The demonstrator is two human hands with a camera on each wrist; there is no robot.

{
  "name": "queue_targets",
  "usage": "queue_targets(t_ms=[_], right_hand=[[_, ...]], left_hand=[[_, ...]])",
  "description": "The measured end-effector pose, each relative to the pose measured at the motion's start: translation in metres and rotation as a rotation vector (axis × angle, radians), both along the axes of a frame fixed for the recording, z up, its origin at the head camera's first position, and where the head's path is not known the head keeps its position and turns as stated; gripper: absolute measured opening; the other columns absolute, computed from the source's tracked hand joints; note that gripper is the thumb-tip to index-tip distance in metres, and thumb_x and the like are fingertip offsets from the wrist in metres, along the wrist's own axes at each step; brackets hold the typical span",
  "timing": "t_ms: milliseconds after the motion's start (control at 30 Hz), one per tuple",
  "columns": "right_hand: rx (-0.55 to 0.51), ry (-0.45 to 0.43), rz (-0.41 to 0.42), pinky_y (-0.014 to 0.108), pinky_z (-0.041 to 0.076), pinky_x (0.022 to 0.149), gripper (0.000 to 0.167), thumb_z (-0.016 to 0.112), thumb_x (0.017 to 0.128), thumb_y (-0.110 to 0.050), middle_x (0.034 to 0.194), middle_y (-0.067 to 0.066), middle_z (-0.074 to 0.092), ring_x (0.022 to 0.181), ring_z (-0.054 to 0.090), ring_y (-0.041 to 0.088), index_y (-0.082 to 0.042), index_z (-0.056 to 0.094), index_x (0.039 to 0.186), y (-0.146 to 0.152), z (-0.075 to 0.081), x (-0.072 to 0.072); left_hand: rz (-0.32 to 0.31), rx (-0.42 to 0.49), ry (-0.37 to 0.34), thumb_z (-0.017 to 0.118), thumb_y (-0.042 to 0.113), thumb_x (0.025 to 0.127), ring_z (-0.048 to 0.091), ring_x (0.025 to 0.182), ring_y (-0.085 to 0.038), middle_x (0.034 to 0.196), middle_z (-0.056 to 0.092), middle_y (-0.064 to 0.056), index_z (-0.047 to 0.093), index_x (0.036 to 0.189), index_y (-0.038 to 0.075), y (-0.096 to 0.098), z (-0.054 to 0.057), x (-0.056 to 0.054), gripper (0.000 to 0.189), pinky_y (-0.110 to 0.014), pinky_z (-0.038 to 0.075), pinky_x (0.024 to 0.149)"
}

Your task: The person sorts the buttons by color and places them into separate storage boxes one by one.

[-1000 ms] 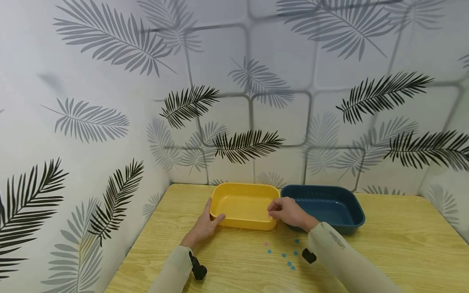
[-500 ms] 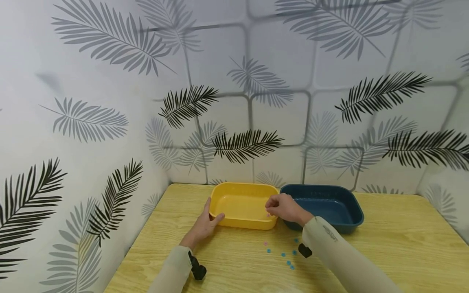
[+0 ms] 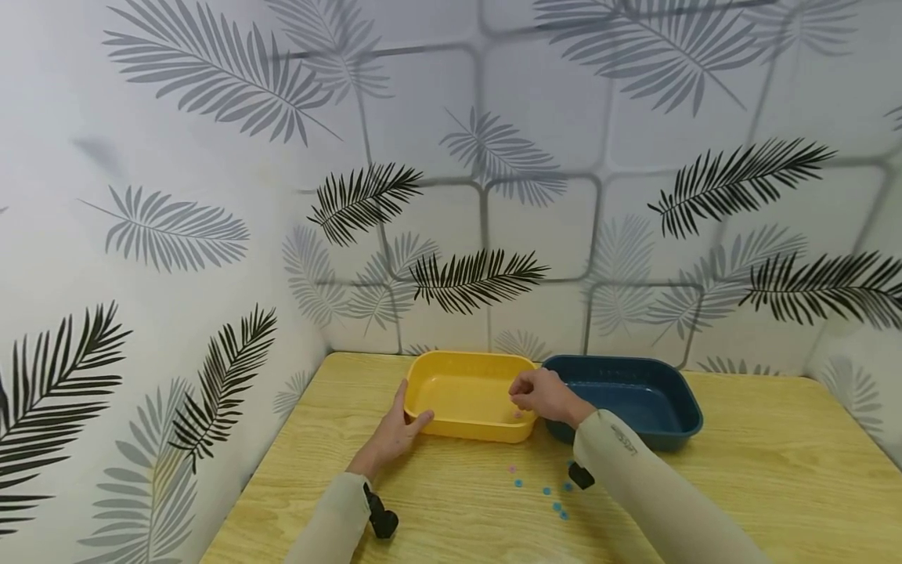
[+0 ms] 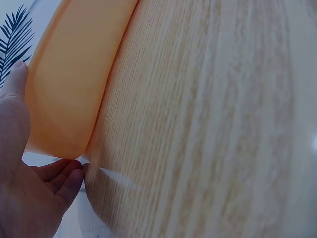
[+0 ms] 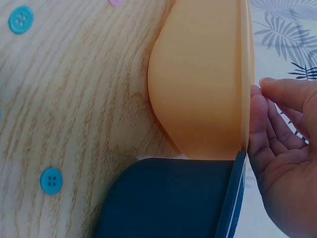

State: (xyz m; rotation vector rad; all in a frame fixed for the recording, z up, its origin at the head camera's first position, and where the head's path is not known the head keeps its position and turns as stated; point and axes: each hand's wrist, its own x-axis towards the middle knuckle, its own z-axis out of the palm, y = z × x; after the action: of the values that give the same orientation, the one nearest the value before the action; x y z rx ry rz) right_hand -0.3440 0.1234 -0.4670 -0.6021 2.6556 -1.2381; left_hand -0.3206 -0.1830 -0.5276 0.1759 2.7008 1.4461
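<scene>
On the table stands a yellow tub (image 3: 461, 427), its left end gripped by my left hand (image 3: 395, 431). The thumb lies over the front rim and the fingers reach round the side, where the left wrist view shows them curled against the tub (image 4: 74, 84). My right hand (image 3: 546, 394) is over the tub's right end, fingers curled and thumb tip close to the fingertips. In the right wrist view, these fingertips (image 5: 257, 111) are right at the rim. A small pink spot (image 3: 517, 413) shows just below them; I cannot tell whether they pinch a button.
Right beside the yellow tub is a dark blue tub (image 3: 634, 403). Several blue buttons (image 3: 546, 491) and a pink button (image 3: 512, 469) lie on the wooden table (image 3: 437, 501) in front. A leaf-patterned wall (image 3: 486, 227) rises behind the table.
My right hand and sleeve have shifted slightly left over the yellow tub. My left hand keeps its grip on the tub, and the buttons on the table stay where they were.
</scene>
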Motion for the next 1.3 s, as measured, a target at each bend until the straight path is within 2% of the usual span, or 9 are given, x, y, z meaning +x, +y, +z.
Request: queue_targets(t_ms=[400, 733, 967, 1300], right_hand=[[0.013, -0.006, -0.093, 0.028, 0.052, 0.065, 0.003, 0.064, 0.089, -0.003, 0.077, 0.004, 0.063, 0.067, 0.057, 0.015, -0.002, 0.067, 0.091, -0.005, 0.000, -0.009], [0.028, 0.004, -0.081, 0.028, 0.051, 0.061, 0.006, 0.065, 0.089, -0.005, 0.080, 0.003, 0.064, 0.070, 0.059, 0.017, -0.003, 0.068, 0.094, -0.006, 0.001, -0.012], [0.046, 0.036, -0.059, 0.028, 0.050, 0.059, 0.013, 0.063, 0.090, -0.006, 0.082, 0.005, 0.064, 0.072, 0.060, 0.022, 0.001, 0.068, 0.101, -0.006, -0.002, -0.015], [0.037, 0.031, -0.045, 0.030, 0.052, 0.065, 0.017, 0.061, 0.091, -0.006, 0.089, 0.003, 0.064, 0.075, 0.060, 0.016, 0.002, 0.065, 0.105, 0.000, 0.002, -0.006]], left_hand=[[0.000, 0.010, -0.003, 0.054, 0.045, 0.094, 0.024, 0.138, -0.035, 0.153, 0.018, -0.021, -0.003, 0.153, 0.013, 0.000, -0.001, 0.000, 0.088, -0.050, 0.018, 0.110], [0.004, -0.015, -0.002, 0.053, 0.045, 0.095, 0.022, 0.139, -0.035, 0.154, 0.016, -0.021, -0.003, 0.153, 0.011, 0.000, 0.002, 0.001, 0.087, -0.051, 0.017, 0.110], [-0.002, -0.012, 0.002, 0.053, 0.043, 0.096, 0.024, 0.138, -0.036, 0.153, 0.017, -0.021, -0.003, 0.153, 0.011, 0.000, 0.003, 0.002, 0.086, -0.051, 0.018, 0.110], [0.009, -0.019, -0.003, 0.054, 0.045, 0.095, 0.023, 0.139, -0.034, 0.154, 0.017, -0.019, -0.003, 0.153, 0.013, -0.001, -0.003, -0.002, 0.087, -0.050, 0.017, 0.111]])
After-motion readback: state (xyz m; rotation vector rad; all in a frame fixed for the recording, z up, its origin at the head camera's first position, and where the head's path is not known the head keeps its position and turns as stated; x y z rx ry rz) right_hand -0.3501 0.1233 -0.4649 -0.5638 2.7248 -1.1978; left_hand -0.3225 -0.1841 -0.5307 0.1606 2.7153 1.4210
